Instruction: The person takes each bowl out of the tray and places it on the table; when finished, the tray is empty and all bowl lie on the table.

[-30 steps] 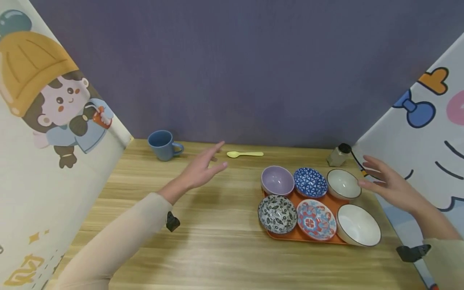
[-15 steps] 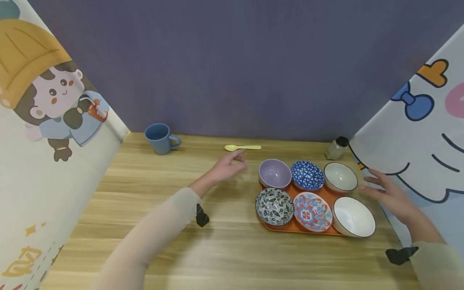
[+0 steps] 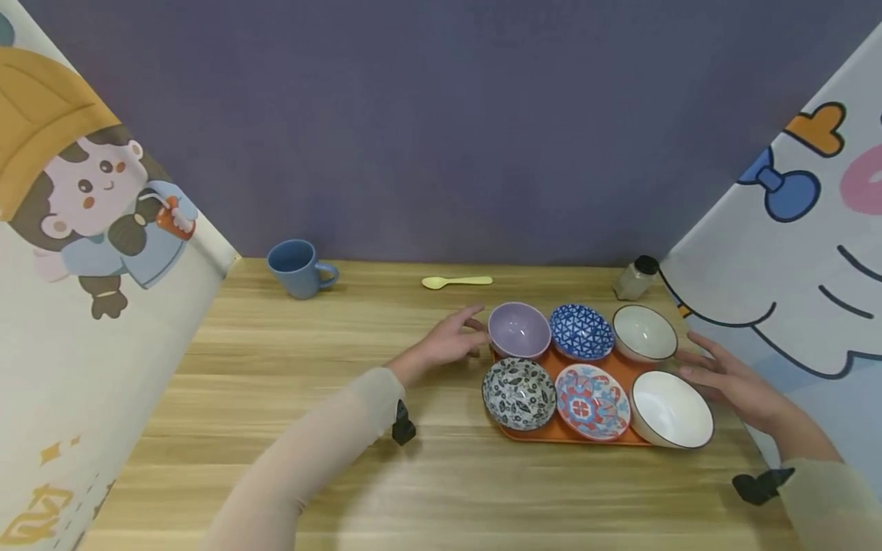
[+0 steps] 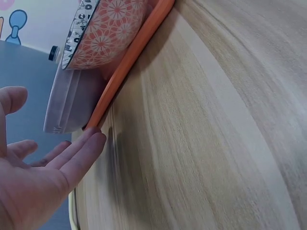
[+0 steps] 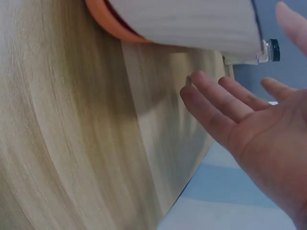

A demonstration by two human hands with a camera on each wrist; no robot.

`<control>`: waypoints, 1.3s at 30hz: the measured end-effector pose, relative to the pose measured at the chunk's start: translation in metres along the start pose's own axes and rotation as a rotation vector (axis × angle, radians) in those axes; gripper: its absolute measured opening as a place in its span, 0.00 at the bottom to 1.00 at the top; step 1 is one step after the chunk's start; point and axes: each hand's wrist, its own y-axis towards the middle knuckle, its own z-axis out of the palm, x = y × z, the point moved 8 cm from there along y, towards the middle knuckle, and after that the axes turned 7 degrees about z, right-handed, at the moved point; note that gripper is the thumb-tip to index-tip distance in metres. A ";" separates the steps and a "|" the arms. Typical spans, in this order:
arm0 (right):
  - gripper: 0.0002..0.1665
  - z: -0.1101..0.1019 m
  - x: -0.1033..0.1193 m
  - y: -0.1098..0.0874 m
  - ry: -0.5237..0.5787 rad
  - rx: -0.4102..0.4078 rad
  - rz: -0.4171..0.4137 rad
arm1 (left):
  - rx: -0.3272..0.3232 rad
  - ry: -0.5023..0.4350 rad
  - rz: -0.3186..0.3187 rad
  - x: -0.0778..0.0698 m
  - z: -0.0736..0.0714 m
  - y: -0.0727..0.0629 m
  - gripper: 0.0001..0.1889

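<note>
An orange tray [image 3: 506, 433] carries several bowls in two rows. Along the back row are a purple bowl [image 3: 519, 330], a blue patterned bowl [image 3: 582, 332] and a small white bowl [image 3: 645, 334]. The front row has a black-and-white leaf bowl [image 3: 520, 394], a red-and-blue patterned bowl [image 3: 592, 402] and a larger white bowl [image 3: 672, 409]. My left hand [image 3: 451, 339] is at the tray's left end by the purple bowl; its straight fingertips reach the tray's edge in the left wrist view. Fingers extended, my right hand [image 3: 733, 383] is beside the white bowls, apart from the tray in the right wrist view.
A blue mug [image 3: 298, 269] stands at the back left. Near the back wall lies a yellow spoon [image 3: 457, 282]. A glass jar with a black lid [image 3: 635, 278] is at the back right. Printed side walls flank the wooden table [image 3: 289, 367].
My left hand has moved right, from open table to the tray's left end. My right hand has come slightly closer to the white bowls. The bowls stay in place on the tray.
</note>
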 end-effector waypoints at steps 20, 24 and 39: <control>0.50 -0.002 -0.015 0.013 0.170 0.090 -0.107 | 0.024 -0.184 -0.083 0.007 0.008 0.011 0.45; 0.50 -0.001 -0.018 0.012 0.185 0.119 -0.105 | 0.029 -0.163 -0.075 0.009 0.011 0.015 0.46; 0.53 -0.002 -0.018 0.012 0.186 0.126 -0.108 | 0.011 -0.154 -0.107 0.012 0.017 0.022 0.42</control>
